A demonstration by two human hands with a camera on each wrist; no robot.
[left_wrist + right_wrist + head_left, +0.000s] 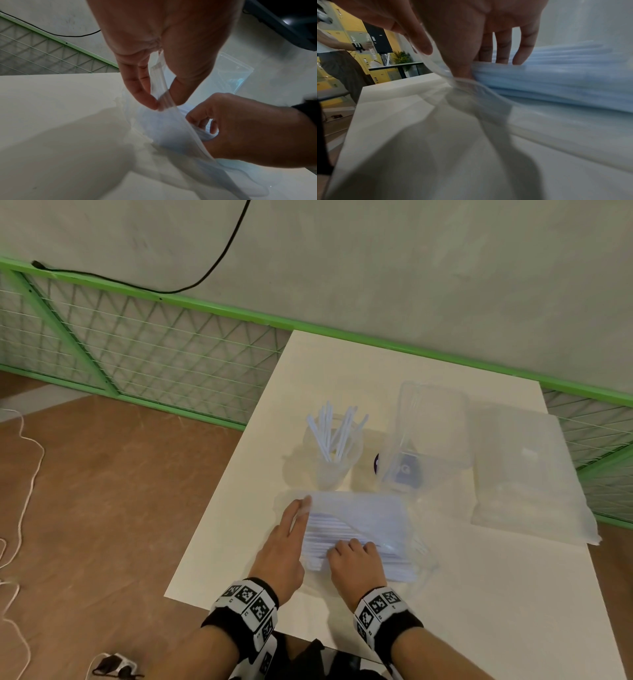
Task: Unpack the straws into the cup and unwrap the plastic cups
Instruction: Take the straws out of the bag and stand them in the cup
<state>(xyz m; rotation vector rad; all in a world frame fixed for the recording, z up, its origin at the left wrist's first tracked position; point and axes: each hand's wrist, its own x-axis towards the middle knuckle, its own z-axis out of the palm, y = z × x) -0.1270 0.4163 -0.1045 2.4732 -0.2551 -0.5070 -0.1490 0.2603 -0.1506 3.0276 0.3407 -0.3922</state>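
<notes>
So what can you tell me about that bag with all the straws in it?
The straw bag is a clear, thin plastic pouch with a ribbed zip strip at its open end. It lies flat on the white table, just in front of the cup that already holds some straws. Inside is a thick bundle of pale bluish-white straws lying lengthwise. The left hand pinches the zip edge and lifts it, while the right hand reaches in and grips the bundle.
</notes>
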